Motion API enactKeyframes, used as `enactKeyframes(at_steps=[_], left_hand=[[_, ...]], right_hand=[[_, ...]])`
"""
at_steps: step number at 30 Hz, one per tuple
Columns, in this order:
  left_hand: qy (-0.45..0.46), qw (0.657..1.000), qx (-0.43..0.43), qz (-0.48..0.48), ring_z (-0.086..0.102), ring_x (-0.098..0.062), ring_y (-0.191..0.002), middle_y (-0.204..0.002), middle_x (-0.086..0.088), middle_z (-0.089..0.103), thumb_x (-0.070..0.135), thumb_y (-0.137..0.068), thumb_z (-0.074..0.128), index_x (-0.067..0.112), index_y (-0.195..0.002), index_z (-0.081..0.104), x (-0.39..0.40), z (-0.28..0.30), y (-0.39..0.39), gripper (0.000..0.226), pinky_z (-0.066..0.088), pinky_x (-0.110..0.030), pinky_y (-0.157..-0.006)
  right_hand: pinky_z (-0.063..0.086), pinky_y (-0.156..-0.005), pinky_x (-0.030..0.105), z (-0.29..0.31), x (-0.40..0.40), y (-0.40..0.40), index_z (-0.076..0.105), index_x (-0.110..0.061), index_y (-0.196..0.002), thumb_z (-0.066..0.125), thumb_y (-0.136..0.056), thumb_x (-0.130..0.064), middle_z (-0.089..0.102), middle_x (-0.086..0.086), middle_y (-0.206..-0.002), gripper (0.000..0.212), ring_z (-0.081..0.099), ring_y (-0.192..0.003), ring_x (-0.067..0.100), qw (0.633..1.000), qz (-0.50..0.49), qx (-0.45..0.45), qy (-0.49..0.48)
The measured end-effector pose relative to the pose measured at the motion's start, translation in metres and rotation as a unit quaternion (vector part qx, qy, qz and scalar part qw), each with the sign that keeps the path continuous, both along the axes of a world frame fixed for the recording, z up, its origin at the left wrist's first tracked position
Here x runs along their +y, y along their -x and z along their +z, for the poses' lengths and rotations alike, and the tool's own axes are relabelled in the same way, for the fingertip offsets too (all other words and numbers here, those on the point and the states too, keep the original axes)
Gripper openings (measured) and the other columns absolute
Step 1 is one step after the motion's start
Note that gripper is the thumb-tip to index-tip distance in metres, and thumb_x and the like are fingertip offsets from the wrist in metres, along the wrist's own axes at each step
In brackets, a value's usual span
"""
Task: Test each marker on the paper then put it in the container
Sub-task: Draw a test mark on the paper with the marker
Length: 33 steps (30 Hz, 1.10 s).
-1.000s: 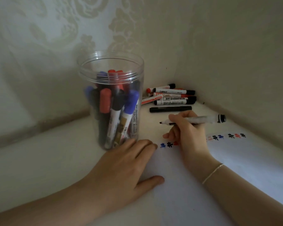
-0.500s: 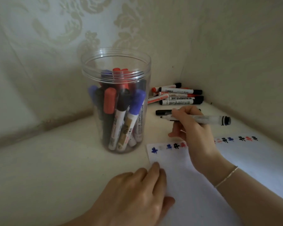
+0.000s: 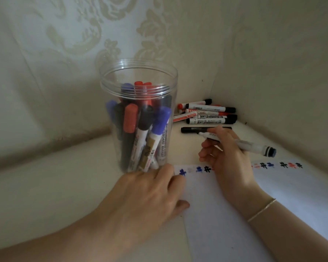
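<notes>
Evidently the testing step is in hand: the right hand (image 3: 228,157) grasps an uncapped marker (image 3: 240,143) above the paper's (image 3: 225,214) far edge, cap posted on its rear end, while the left hand (image 3: 146,193) rests with relaxed fingers at the paper's near-left corner beside the container (image 3: 138,114). The marker's long axis runs almost level, left to right, tip toward the container. Next, I judge, the tip must tilt down to the paper.

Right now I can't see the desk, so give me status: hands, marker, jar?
Right hand grips uncapped marker above paper. Left hand flat at jar base. Jar mouth unobstructed.
</notes>
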<state>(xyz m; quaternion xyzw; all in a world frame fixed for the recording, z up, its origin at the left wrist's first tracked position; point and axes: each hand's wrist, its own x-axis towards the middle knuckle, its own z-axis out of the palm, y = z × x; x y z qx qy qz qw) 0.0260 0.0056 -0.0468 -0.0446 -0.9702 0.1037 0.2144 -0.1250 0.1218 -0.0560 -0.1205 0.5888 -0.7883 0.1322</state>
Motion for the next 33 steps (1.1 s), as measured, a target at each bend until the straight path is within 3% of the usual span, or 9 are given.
enactKeyframes(at_steps=[2,4,7,12,18,20,24,28,33], left_hand=[[-0.017,0.998,-0.040,0.037,0.041,-0.020,-0.031,-0.062,-0.003,0.051,0.057,-0.074,0.058,0.016,-0.061,0.053,0.000,-0.002,-0.006,0.044,0.000,-0.019,-0.045],[-0.007,0.996,-0.073,0.042,0.039,-0.019,-0.028,-0.059,-0.005,0.049,0.040,-0.049,0.086,0.015,-0.057,0.054,-0.002,-0.004,-0.011,0.041,-0.003,-0.019,-0.045],[0.003,0.999,-0.045,0.023,0.039,-0.019,-0.030,-0.057,-0.003,0.047,-0.003,-0.049,0.060,0.015,-0.054,0.054,0.000,0.001,-0.008,0.020,0.010,-0.020,-0.038],[0.024,0.997,0.020,-0.068,0.051,-0.014,-0.049,-0.080,-0.001,0.062,0.002,-0.074,0.049,0.014,-0.080,0.068,0.020,-0.007,0.022,0.023,0.033,-0.022,-0.033],[0.007,0.999,0.040,-0.010,0.064,-0.020,-0.059,-0.115,-0.014,0.067,0.007,-0.075,0.039,0.005,-0.107,0.071,0.018,-0.024,0.057,0.045,0.044,-0.026,-0.039],[-0.011,0.999,0.030,-0.013,0.065,-0.022,-0.066,-0.120,-0.015,0.064,0.011,-0.076,0.050,0.004,-0.111,0.068,0.018,-0.023,0.052,0.040,0.048,-0.028,-0.041],[-0.069,0.994,-0.008,-0.079,0.066,-0.016,-0.088,-0.105,-0.004,0.068,0.035,-0.090,0.046,0.015,-0.098,0.071,0.010,-0.025,0.022,0.033,0.055,-0.028,-0.061],[-0.091,0.990,-0.059,-0.088,0.056,-0.012,-0.121,-0.130,0.001,0.061,0.055,-0.094,0.034,0.031,-0.125,0.062,-0.007,-0.034,-0.001,0.048,0.048,-0.024,-0.093],[-0.064,0.991,-0.091,-0.071,0.051,-0.018,-0.127,-0.140,-0.008,0.052,0.064,-0.094,0.021,0.042,-0.133,0.048,-0.012,-0.038,-0.005,0.053,0.047,-0.032,-0.094]], right_hand=[[0.047,-0.055,0.030,-0.001,-0.002,-0.001,0.059,-0.009,-0.087,0.048,-0.098,-0.023,0.057,0.004,-0.063,0.021,0.054,-0.053,0.017,1.000,-0.003,0.008,-0.018],[0.046,-0.056,0.031,-0.001,-0.004,-0.002,0.059,-0.010,-0.085,0.049,-0.097,-0.022,0.057,0.004,-0.064,0.020,0.054,-0.053,0.018,0.999,-0.007,0.015,-0.034],[0.046,-0.055,0.030,-0.002,-0.005,-0.004,0.059,-0.012,-0.084,0.051,-0.096,-0.020,0.057,0.004,-0.064,0.017,0.054,-0.052,0.016,0.998,-0.014,0.020,-0.050],[0.048,-0.055,0.029,-0.001,-0.006,-0.003,0.060,-0.009,-0.087,0.053,-0.095,-0.016,0.056,0.007,-0.068,0.013,0.056,-0.055,0.016,0.999,-0.041,0.004,-0.012],[0.051,-0.056,0.024,0.000,-0.002,-0.003,0.059,-0.007,-0.092,0.053,-0.095,-0.013,0.056,0.009,-0.073,0.009,0.057,-0.057,0.014,0.998,-0.050,-0.025,0.036],[0.051,-0.059,0.025,-0.001,-0.001,-0.002,0.060,-0.010,-0.090,0.057,-0.092,-0.014,0.057,0.008,-0.075,0.006,0.057,-0.061,0.014,0.999,-0.043,-0.011,0.027],[0.048,-0.064,0.026,-0.003,0.000,-0.002,0.064,-0.014,-0.080,0.064,-0.087,-0.022,0.059,-0.001,-0.070,0.011,0.055,-0.066,0.013,0.999,-0.035,0.028,-0.010],[0.048,-0.066,0.030,0.002,-0.003,-0.006,0.063,-0.012,-0.062,0.061,-0.089,-0.019,0.060,0.000,-0.063,0.028,0.056,-0.063,0.015,0.999,0.010,0.043,-0.029],[0.039,-0.040,0.025,0.005,-0.004,-0.017,0.048,-0.004,-0.065,0.060,-0.088,-0.003,0.051,0.008,-0.052,0.026,0.044,-0.040,0.016,0.996,0.021,0.047,-0.072]])
